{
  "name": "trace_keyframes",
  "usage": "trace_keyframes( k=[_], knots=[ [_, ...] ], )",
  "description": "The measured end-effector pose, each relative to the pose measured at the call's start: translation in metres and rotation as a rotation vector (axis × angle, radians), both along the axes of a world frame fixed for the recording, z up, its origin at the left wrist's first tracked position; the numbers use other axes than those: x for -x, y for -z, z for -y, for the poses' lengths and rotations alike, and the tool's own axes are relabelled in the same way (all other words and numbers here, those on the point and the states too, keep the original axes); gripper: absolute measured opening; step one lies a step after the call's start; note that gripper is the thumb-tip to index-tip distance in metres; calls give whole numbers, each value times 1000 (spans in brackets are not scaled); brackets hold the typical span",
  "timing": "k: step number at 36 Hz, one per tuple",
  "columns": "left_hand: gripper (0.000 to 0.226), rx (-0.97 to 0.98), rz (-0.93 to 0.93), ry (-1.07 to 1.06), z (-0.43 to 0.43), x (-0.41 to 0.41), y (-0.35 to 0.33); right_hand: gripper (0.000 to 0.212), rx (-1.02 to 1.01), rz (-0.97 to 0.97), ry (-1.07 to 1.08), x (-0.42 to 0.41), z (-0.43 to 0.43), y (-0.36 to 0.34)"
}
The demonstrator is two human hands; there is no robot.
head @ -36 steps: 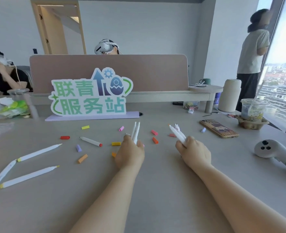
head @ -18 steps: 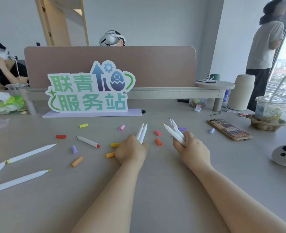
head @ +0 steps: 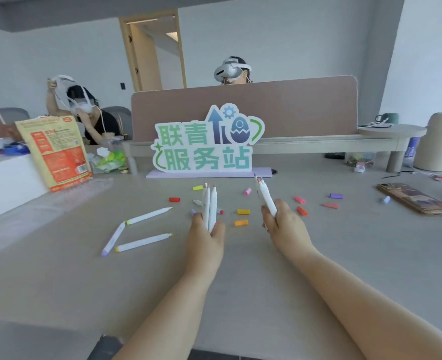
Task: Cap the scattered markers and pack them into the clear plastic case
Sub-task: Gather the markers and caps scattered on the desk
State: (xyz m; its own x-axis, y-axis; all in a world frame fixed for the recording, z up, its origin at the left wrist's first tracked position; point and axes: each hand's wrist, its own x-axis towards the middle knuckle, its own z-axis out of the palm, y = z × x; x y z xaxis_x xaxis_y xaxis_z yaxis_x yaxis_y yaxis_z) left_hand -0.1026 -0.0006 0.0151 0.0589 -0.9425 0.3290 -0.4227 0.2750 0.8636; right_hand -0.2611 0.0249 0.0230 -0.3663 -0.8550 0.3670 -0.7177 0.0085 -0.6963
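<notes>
left grip point(head: 205, 240) clasps upright markers point(head: 212, 203); right grip point(head: 285, 229) clasps tilted markers point(head: 266, 196).

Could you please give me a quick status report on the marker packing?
Left hand and right hand each grip uncapped markers. Caps loose on table. Case not visible.

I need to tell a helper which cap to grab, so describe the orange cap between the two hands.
Start at the big green-lettered sign and come toward the camera to the gap between the left hand and the right hand. The orange cap lies flat there, just nearer than a yellow cap; it is the closest loose cap.
</notes>
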Motion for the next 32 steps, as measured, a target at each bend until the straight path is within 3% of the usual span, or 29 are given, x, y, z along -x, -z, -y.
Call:
trace_keyframes(
  k=[8,13,17,25,32],
  knots=[
    [12,37,85,-100,7,-130,6,15,14,21,-197,-89,21,2],
    [18,28,98,-151,19,-178,6,22,48,5,-185,-123,40,1],
    [24,-2,187,-182,37,-183,7,12,68,3,-167,-132,55,1],
    [37,6,304,-181,51,-182,9,25,93,-210,-215,-147,74,8],
    [39,-52,375,-168,49,-180,10,23,112,-162,-224,-144,71,11]
  ],
)
